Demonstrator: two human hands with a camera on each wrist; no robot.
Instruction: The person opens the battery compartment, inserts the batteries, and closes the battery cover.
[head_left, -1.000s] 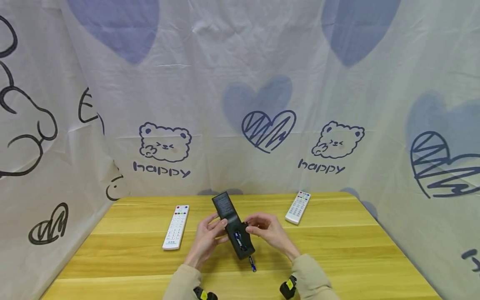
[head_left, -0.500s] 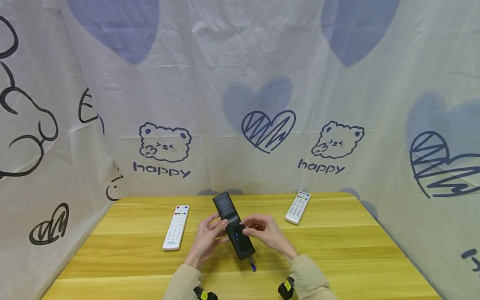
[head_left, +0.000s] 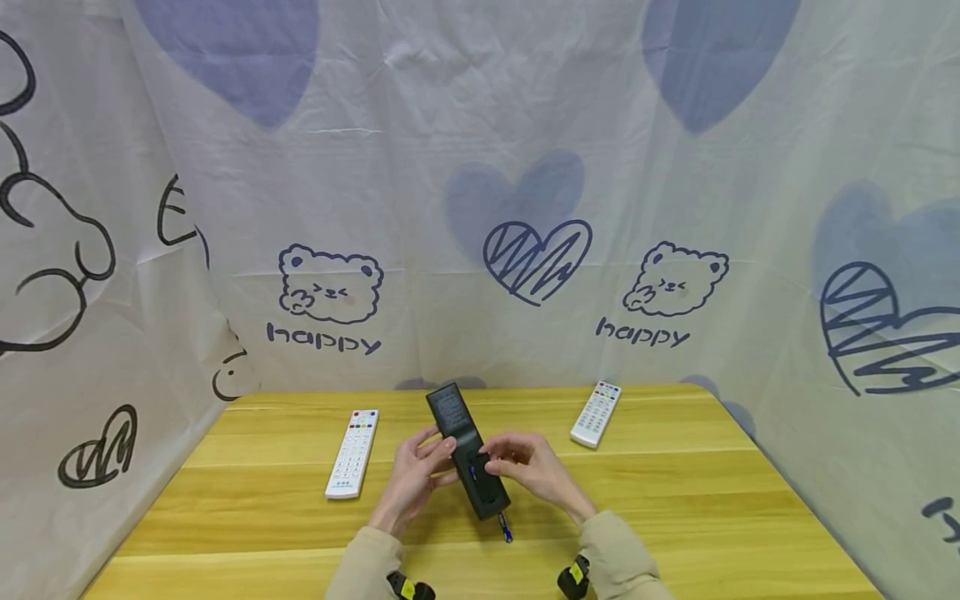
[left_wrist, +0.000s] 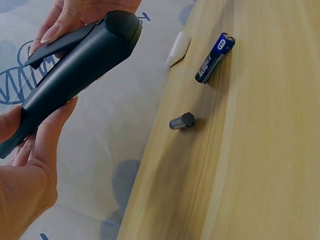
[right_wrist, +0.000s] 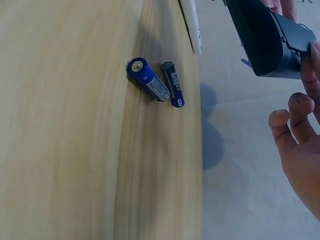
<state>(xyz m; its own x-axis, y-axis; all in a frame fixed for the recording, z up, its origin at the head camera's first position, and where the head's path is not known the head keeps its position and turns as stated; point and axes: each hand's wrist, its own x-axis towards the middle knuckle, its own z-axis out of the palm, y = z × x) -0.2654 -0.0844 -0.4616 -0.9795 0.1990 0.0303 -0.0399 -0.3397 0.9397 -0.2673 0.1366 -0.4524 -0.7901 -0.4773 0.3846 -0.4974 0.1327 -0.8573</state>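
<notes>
My left hand (head_left: 414, 473) grips a black remote control (head_left: 450, 411) by its side, back face up and tilted above the table. With thumb and fingertips my right hand (head_left: 531, 468) pinches the black battery cover (left_wrist: 67, 42), which stands at a slant over the remote's back, one end raised. A bit of blue shows in the battery compartment (head_left: 472, 472); the cover and fingers hide most of it. Below the remote, two blue batteries (left_wrist: 215, 57) (right_wrist: 173, 85) lie apart on the wood, and in the head view only one battery (head_left: 506, 527) shows.
A white remote (head_left: 352, 454) lies left of the hands, and another white remote (head_left: 596, 414) lies farther back on the right. The wooden table (head_left: 712, 517) ends at a patterned cloth (head_left: 450, 208) behind and at both sides.
The right hand has shifted slightly left, bringing the cover over the compartment, so less of the blue battery inside shows. The left hand and remote have barely moved.
</notes>
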